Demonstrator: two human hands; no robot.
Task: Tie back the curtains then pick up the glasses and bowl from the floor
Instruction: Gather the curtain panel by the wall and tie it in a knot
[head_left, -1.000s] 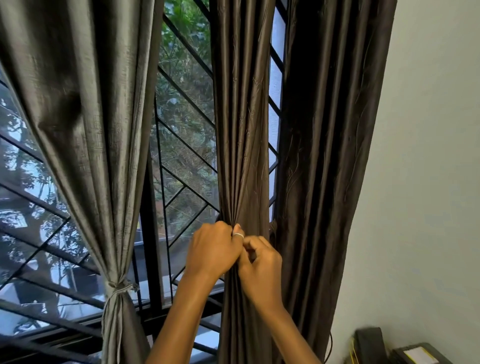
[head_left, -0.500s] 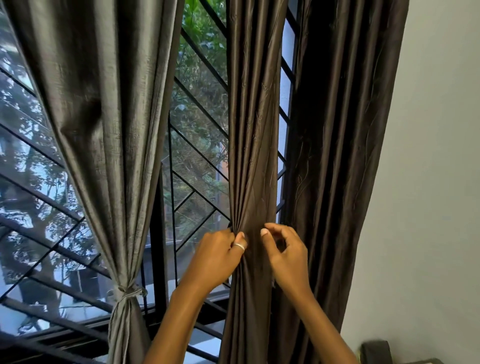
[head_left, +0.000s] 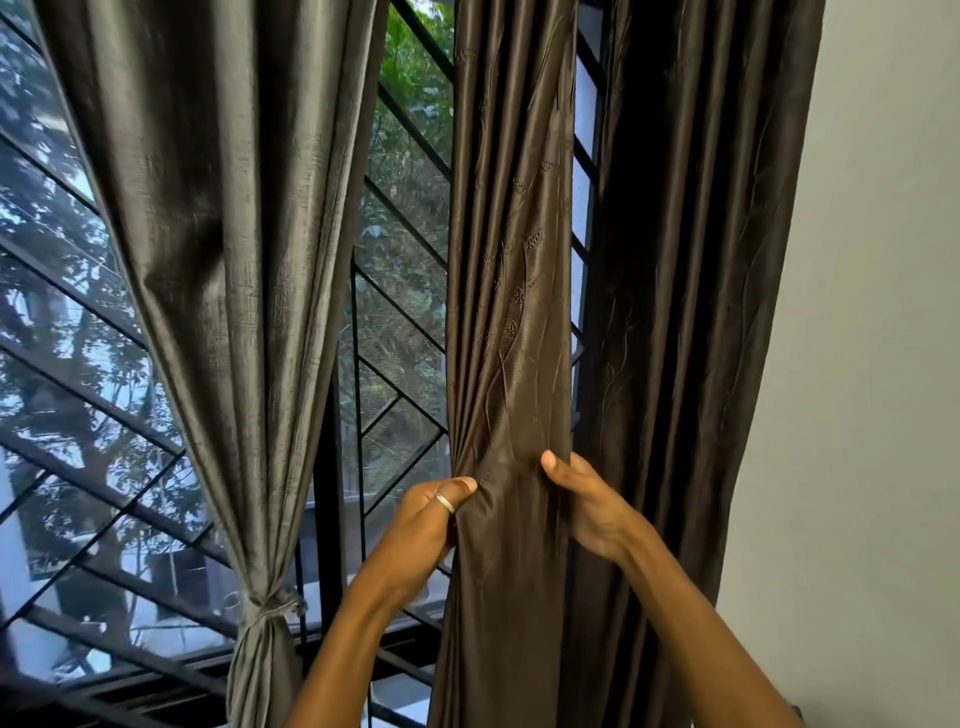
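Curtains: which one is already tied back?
The lighter grey curtain at left, cinched low by a tie; the middle brown curtain and right brown curtain show no tie.

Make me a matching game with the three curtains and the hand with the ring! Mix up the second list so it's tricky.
Things:
1. grey curtain
2. middle brown curtain
3. dark right curtain
4. left hand

States:
A. wears a silver ring
B. tied back low down
C. hangs loose beside the wall
D. the right hand grips it

Pairs: 1-B, 2-D, 3-C, 4-A
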